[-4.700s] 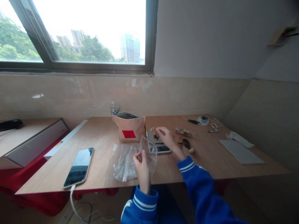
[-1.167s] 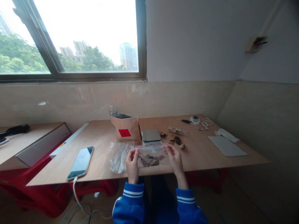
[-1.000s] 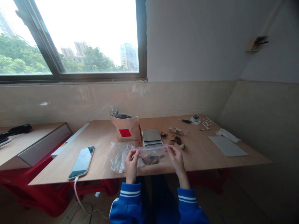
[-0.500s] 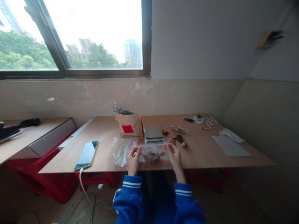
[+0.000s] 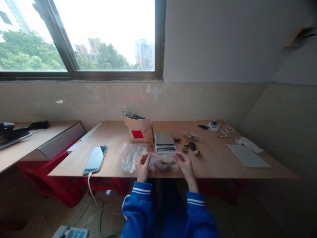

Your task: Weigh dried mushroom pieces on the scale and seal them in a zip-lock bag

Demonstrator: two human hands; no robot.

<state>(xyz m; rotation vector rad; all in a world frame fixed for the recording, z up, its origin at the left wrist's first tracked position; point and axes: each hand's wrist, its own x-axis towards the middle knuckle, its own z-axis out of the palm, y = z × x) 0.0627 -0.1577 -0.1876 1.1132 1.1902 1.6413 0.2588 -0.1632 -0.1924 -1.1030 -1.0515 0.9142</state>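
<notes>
Between my two hands a clear zip bag (image 5: 162, 162) is stretched along its top edge, at the table's front. Brown dried pieces, perhaps mushrooms, lie inside it. My left hand (image 5: 143, 167) pinches the bag's left top corner. At the right top corner my right hand (image 5: 184, 164) pinches it too. Just beyond the bag stands a kitchen scale (image 5: 164, 139) with a bare metal plate. Several loose dried mushroom-like pieces (image 5: 192, 146) lie to its right. A small filled clear bag (image 5: 192, 135) rests behind them. Empty clear bags (image 5: 132, 157) are heaped by my left hand.
An open brown paper pouch (image 5: 140, 129) with a red label stands left of the scale. A phone (image 5: 95, 160) with a cable lies at the left. Farther right are a screwdriver (image 5: 203, 126), a white dome camera (image 5: 213, 125), a white sheet (image 5: 247, 156) and a white cloth (image 5: 249, 144).
The view has shifted slightly, so the table sits a little higher and farther right. Both hands still pinch the bag, and its contents look slightly resettled.
</notes>
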